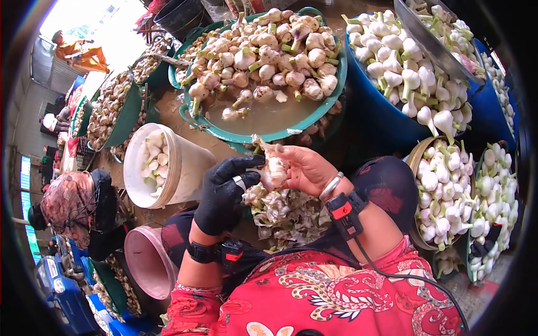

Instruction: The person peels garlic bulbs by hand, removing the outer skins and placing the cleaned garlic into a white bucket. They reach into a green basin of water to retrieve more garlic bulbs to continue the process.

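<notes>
Two hands are closing on one garlic bulb (274, 171) near the centre, the gloved left hand (224, 193) pinching it from 9 o'clock, the bare right hand (305, 168) cupping it from 3 o'clock, with the teal basin (263, 136) lying at 12 o'clock.

Bulb (274, 171) over peel pile (286, 215); basin (224, 134) behind, bucket (188, 168) left, basket (413, 157) right.

Wet brown floor (168, 107), bright daylight (92, 19) upper left
</notes>
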The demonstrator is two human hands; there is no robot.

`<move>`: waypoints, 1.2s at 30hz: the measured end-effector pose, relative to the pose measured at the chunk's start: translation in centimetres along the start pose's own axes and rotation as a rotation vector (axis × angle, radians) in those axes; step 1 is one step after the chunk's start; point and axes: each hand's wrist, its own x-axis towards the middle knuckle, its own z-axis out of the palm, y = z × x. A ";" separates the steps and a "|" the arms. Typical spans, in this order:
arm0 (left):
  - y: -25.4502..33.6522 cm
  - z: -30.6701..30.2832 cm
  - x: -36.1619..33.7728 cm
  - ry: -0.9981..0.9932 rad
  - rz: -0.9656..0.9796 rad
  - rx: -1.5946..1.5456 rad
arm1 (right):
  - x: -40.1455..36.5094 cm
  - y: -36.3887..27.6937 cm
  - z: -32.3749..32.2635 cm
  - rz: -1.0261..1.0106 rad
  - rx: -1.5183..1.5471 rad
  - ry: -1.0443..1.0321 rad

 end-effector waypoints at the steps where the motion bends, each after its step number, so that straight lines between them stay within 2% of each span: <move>1: 0.1 0.0 0.0 -0.018 0.003 0.038 | 0.3 0.3 -0.3 0.025 -0.063 -0.011; 2: 0.2 0.0 0.0 -0.035 0.008 0.077 | 0.6 0.7 -0.5 0.050 -0.127 -0.024; 3: 0.1 0.0 0.1 -0.035 0.006 0.077 | 1.1 1.3 -0.1 -0.094 -0.174 0.037; 4: -0.1 -0.1 0.2 0.006 -0.064 0.054 | 0.8 1.4 0.1 -0.092 -0.172 0.035; 6: -1.0 -0.7 0.6 0.061 -0.130 0.032 | -0.1 0.8 0.9 -0.789 -1.135 0.150; 7: -2.2 -1.6 1.1 0.114 -0.104 0.022 | -0.8 0.5 1.3 -0.781 -1.215 0.042; 8: -3.2 -2.5 1.4 0.167 -0.081 0.013 | -1.3 0.4 1.8 -0.760 -1.274 -0.191; 10: -3.5 -3.0 1.6 0.193 -0.069 0.066 | -1.4 1.8 0.7 -0.308 -1.215 -0.406; 11: -3.6 -3.0 1.5 0.173 -0.064 -0.024 | -0.9 1.6 0.0 -0.052 -1.630 -0.260; 12: -3.5 -2.8 1.1 0.151 -0.065 -0.118 | -1.0 1.7 0.1 -0.049 -1.622 -0.255; 14: -3.0 -1.9 0.6 0.113 -0.063 -0.158 | -1.2 1.5 0.7 -0.248 -1.399 0.134; 15: -2.6 -1.3 0.4 0.078 -0.054 -0.200 | -0.1 1.6 0.5 -0.350 -1.202 -0.009; 16: -2.1 -0.6 0.3 0.072 -0.058 -0.206 | -0.4 1.8 1.0 -0.210 -0.656 -0.053; 19: -1.6 0.3 0.2 0.021 -0.075 -0.028 | 0.5 2.0 0.1 -0.203 -0.656 -0.050; 20: -1.6 0.2 0.2 0.019 -0.077 -0.029 | 0.5 2.1 0.1 -0.425 -0.859 -0.008; 21: -1.6 0.1 0.3 0.006 -0.023 0.125 | 0.5 2.2 0.2 -0.648 -1.058 0.034; 22: -1.7 -0.1 0.4 -0.005 0.034 0.278 | 0.3 2.2 0.4 -0.645 -1.062 0.033; 23: -2.1 -0.2 0.6 -0.002 0.034 0.275 | 0.0 2.0 0.7 -0.751 -1.195 0.051; 24: -2.7 -0.3 1.0 0.027 0.200 0.411 | -0.2 1.9 0.9 -0.860 -1.325 0.069; 25: -3.1 -0.4 1.3 0.055 0.369 0.547 | -0.2 1.9 1.0 -0.861 -1.326 0.067; 31: -2.6 0.8 0.9 0.134 0.532 0.728 | -0.1 2.6 1.0 -0.831 -1.407 0.199; 34: -3.0 1.8 -0.4 0.083 0.536 0.580 | 0.2 2.8 0.7 -0.748 -1.312 0.313; 36: -2.6 0.8 -0.7 0.085 0.549 0.673 | 0.7 3.1 0.1 -0.607 -0.904 0.221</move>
